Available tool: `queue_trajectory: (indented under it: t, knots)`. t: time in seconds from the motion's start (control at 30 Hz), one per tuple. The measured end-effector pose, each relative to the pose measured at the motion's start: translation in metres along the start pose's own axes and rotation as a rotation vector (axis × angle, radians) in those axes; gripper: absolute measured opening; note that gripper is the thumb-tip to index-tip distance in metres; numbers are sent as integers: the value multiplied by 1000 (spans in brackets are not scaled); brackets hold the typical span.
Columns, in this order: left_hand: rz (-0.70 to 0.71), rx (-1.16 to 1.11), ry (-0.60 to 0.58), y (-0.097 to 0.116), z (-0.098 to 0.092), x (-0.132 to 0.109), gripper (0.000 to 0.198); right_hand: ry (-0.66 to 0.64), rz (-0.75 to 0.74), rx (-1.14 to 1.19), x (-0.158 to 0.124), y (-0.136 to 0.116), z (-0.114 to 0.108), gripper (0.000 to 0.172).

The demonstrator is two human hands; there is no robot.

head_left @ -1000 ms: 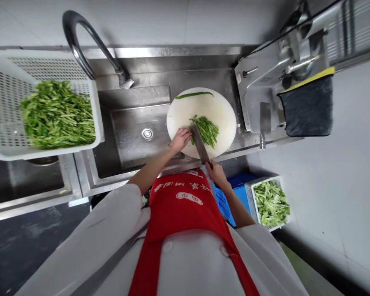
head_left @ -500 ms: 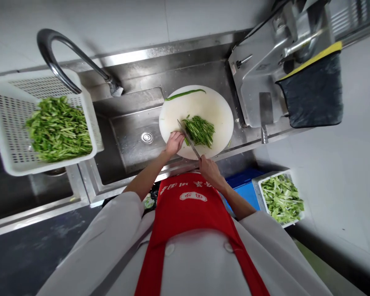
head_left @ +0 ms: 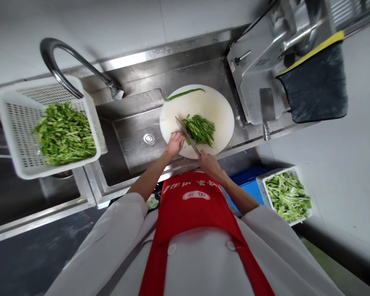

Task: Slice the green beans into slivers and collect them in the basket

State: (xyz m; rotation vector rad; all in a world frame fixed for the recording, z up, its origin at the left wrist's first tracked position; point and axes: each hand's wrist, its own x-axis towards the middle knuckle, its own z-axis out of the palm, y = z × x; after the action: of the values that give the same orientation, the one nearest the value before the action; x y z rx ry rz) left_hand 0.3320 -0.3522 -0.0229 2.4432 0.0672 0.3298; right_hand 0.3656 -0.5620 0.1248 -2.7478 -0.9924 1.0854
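Note:
A round white cutting board (head_left: 223, 119) lies across the sink. My right hand (head_left: 209, 164) is wrapped round the handle of a knife (head_left: 186, 133), whose blade slants up and left over the board. Along the blade's right side lies a pile of sliced green pieces (head_left: 200, 130). My left hand (head_left: 175, 144) rests at the board's lower left edge with curled fingers, holding a green pepper piece (head_left: 187, 141) against the blade; most of that piece is hidden. One whole long green pepper (head_left: 185, 95) lies near the board's far edge.
At the left, a white basket (head_left: 20, 135) holds cut green pieces beneath a curved faucet (head_left: 77, 55). A cleaver (head_left: 267, 107) lies right of the board, beside metal equipment and a hanging black cloth (head_left: 317, 84). Lower right stands a crate (head_left: 267, 193) of leafy greens.
The camera view has shifted slightly, moving the basket and crate rightward in the picture. The knife tip has moved slightly left and up; both hands keep their hold.

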Motion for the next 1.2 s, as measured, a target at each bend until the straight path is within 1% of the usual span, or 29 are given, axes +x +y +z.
queue_trajectory:
  t: [0.13,0.27,0.37,0.53,0.63,0.77,0.87,0.93,1.03,1.2]
  knots:
    - [-4,5,8,-1,1,0,33,-10,44,35,3,-3,-3,36]
    - [-20,7,-4,1,1,-1,33,17,16,45,7,-4,-3,36]
    - [-19,3,0,1,-2,-2,33,21,34,97,13,-7,1,36]
    - [-90,7,89,-8,-11,-1,34,43,47,133,25,-9,5,38]
    - [-89,17,68,-12,-13,-3,32,30,52,107,24,-3,0,40]
    - [-95,54,63,-11,-10,-8,30,24,0,-5,15,3,-8,41]
    - [-103,51,76,-8,-8,-10,32,-20,-49,-29,12,2,-11,40]
    - [-114,38,83,-7,-8,-11,33,-39,-76,-28,14,2,-12,41]
    - [-119,13,84,-8,-8,-11,34,-26,-113,-21,18,5,-15,43]
    - [-85,15,93,-11,-6,-12,34,-71,-127,-14,27,15,-19,42]
